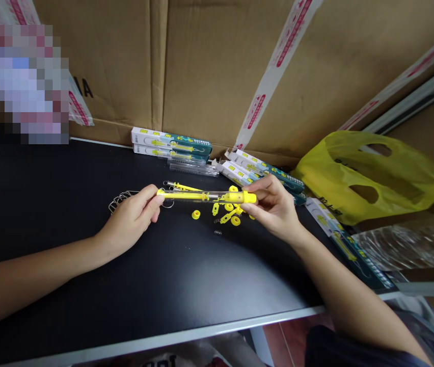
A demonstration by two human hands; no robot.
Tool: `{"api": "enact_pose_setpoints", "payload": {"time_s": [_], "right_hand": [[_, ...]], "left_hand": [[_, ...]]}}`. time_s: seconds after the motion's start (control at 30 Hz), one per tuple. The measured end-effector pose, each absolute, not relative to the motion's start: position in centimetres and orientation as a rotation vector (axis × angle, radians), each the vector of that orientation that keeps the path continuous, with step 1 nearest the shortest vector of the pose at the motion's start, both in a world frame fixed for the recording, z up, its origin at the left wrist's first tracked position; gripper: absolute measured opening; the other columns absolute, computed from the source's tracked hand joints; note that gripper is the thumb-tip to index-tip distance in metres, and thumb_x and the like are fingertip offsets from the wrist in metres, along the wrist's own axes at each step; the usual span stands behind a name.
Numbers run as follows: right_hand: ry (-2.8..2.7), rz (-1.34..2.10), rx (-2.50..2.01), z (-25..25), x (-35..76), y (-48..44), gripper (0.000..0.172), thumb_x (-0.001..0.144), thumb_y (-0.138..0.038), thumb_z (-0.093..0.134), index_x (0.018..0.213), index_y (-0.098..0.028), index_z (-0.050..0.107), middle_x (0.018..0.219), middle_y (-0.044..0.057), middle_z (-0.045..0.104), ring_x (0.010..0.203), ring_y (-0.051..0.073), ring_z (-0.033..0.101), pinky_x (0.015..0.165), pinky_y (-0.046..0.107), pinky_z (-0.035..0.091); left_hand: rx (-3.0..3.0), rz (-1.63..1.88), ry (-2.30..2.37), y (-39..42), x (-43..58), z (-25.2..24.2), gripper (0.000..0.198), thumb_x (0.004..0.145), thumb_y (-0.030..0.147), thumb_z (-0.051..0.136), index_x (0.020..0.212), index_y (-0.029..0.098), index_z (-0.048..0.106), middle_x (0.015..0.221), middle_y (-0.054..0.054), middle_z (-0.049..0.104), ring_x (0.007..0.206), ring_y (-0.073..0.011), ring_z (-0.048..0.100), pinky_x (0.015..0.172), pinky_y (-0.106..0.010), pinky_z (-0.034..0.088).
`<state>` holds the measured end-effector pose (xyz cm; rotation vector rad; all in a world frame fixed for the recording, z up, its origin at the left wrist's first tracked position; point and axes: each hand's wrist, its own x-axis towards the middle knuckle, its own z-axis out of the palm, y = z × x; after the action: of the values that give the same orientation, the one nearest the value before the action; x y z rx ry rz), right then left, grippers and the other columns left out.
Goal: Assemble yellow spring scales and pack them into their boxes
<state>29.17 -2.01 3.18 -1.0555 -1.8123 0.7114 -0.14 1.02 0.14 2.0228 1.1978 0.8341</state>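
Observation:
Both hands hold a clear tube spring scale [192,195] level above the black table. My left hand [135,214] pinches its left end, where a yellow rod shows inside the tube. At the other end, the fingers of my right hand [274,206] close round the yellow end cap [249,197]. A spring shows inside the tube near that cap. Beneath and behind lie loose yellow rings [196,214], flat yellow pieces [227,217] and a small spring [217,232]. Several metal hooks [119,201] lie partly hidden behind my left hand.
Printed boxes [171,145] stand at the back beside clear tubes [194,167]. More boxes [240,171] lie behind my right hand, and another box [349,244] is at the right edge. A yellow plastic bag [370,178] sits at right. Cardboard [209,66] walls the back.

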Motion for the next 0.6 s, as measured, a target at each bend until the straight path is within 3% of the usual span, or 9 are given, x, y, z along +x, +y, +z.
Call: {"api": "enact_pose_setpoints", "payload": {"time_s": [0.2, 0.4, 0.6], "right_hand": [[-1.834, 0.652, -1.040, 3.09, 29.33, -2.03, 0.030, 0.077, -0.033, 0.073, 0.099, -0.026, 0.053, 0.074, -0.002, 0.059, 0.060, 0.013, 0.056, 0.048, 0.024, 0.041], [-1.869, 0.501, -1.036, 3.16, 29.37, -1.93, 0.028, 0.075, -0.031, 0.074, 0.098, -0.026, 0.059, 0.071, -0.002, 0.056, 0.055, 0.012, 0.048, 0.048, 0.025, 0.039], [-1.953, 0.314, -0.927, 3.48, 29.20, -1.42, 0.021, 0.076, -0.027, 0.072, 0.094, -0.026, 0.063, 0.087, 0.004, 0.059, 0.078, 0.019, 0.054, 0.063, 0.032, 0.049]], "left_hand": [[2.019, 0.828, 1.190, 1.00, -0.10, 0.18, 0.033, 0.097, 0.037, 0.033, 0.069, 0.021, 0.039, 0.061, 0.004, 0.049, 0.054, -0.0103, 0.047, 0.054, -0.024, 0.036], [2.012, 0.823, 1.188, 1.06, -0.18, 0.00, 0.033, 0.097, 0.038, 0.033, 0.070, 0.021, 0.039, 0.062, 0.005, 0.049, 0.054, -0.0095, 0.046, 0.055, -0.024, 0.035], [2.007, 0.820, 1.193, 1.19, -0.13, -0.13, 0.034, 0.097, 0.039, 0.033, 0.070, 0.020, 0.040, 0.062, 0.005, 0.049, 0.054, -0.0095, 0.046, 0.055, -0.024, 0.034]]}}
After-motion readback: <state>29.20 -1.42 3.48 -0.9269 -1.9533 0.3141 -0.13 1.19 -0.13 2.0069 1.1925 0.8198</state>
